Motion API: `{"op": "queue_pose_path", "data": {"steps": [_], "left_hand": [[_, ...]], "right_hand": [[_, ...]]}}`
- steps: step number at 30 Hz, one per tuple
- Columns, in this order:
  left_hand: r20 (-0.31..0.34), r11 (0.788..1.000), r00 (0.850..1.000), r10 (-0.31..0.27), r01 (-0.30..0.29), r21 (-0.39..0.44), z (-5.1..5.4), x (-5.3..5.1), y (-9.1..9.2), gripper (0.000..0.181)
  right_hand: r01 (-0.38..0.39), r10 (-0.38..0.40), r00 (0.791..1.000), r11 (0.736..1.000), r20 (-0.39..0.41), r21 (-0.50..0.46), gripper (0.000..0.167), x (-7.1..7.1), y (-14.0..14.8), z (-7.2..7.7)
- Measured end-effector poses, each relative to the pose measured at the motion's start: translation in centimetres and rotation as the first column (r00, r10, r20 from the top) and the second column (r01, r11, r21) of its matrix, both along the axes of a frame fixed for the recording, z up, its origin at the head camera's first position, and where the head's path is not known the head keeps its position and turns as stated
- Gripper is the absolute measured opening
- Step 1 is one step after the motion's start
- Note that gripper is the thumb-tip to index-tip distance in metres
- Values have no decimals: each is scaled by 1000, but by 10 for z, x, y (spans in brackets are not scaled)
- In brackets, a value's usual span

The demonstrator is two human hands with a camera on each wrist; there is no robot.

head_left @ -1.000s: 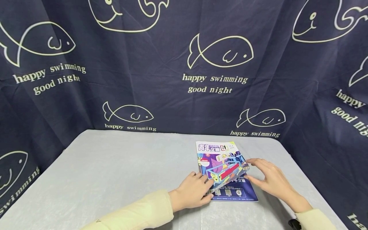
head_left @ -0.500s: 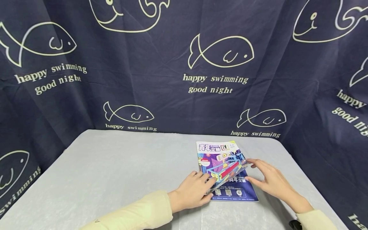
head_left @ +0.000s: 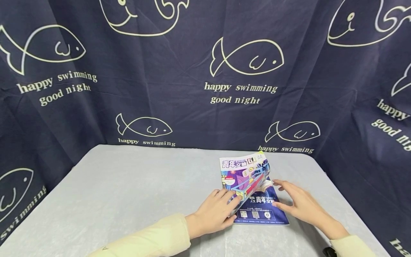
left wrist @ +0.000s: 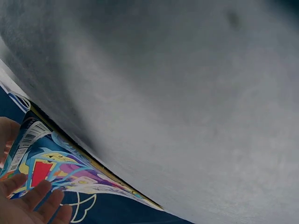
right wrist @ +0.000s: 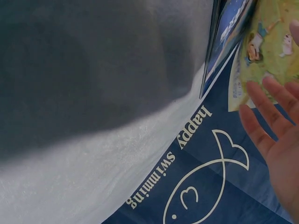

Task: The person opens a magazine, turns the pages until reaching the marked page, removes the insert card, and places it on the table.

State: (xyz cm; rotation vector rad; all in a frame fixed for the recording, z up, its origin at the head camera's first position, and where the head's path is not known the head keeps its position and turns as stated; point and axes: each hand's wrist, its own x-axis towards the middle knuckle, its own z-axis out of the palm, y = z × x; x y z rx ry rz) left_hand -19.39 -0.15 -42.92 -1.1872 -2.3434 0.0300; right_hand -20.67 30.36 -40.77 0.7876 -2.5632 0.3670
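A magazine with a colourful illustrated cover (head_left: 244, 178) lies on the right part of the table. The cover's right side is raised and curls, and below it shows a dark blue page (head_left: 261, 210) with white print and small square codes. My left hand (head_left: 213, 212) rests on the cover's lower left, fingers extended; in the left wrist view they reach across it near a barcode (left wrist: 30, 140). Just right of the magazine, my right hand (head_left: 300, 203) has its fingers spread and holds nothing. A yellow-green printed surface (right wrist: 261, 51) appears behind those fingers in the right wrist view.
A pale grey cloth covers the table (head_left: 135, 192). Dark blue curtains (head_left: 179, 78) with fish drawings and lettering surround its back and sides. A dark object (head_left: 329, 251) shows by the right sleeve cuff.
The cover's right edge has risen and sprung away from the right fingertips, uncovering more of the blue page. Its upper right corner now stands higher. Both hands stay nearly in place.
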Motion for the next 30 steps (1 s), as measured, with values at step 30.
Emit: {"op": "queue_pose_path", "data": {"steps": [30], "left_hand": [[-29, 998, 999, -19, 21, 65, 5, 9, -3, 90]], "right_hand": [[-121, 100, 986, 980, 133, 157, 61, 12, -6, -10]]}}
